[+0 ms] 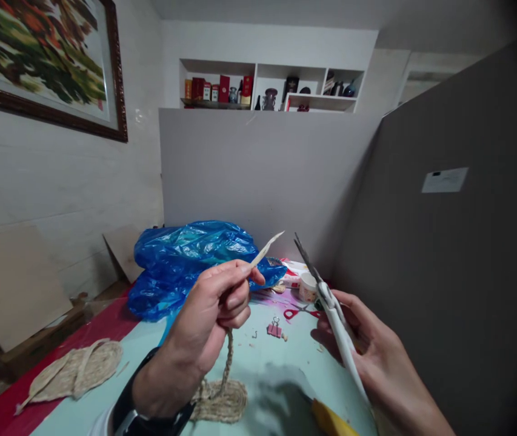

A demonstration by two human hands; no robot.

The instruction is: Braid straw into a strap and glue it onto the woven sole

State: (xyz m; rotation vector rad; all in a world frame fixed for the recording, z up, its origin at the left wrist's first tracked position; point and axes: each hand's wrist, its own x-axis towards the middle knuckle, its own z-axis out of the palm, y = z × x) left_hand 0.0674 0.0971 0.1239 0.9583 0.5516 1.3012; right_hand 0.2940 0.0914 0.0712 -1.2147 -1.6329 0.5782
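My left hand (210,315) is closed, with a pale twisted fibre strip (268,248) pinched between thumb and forefinger, its pointed end sticking up to the right. Below the fist hangs a braided cord (228,362), which runs down to a flat coiled woven piece (226,406) on the table, partly covered by my wrist. White-handled scissors (335,318) are gripped in my right hand (379,348), their dark blades pointing up and left. The blade tips stand close to the strip's end, with a gap between them. My right fingers are partly hidden behind the handles.
A blue plastic bag (194,260) fills the back left. A second woven piece (80,369) lies left. Beyond my hands are a pink binder clip (275,330), red-handled scissors (291,313) and a paper cup (307,287). A yellow object (331,418) shows low down. Grey partitions (262,169) stand behind and right.
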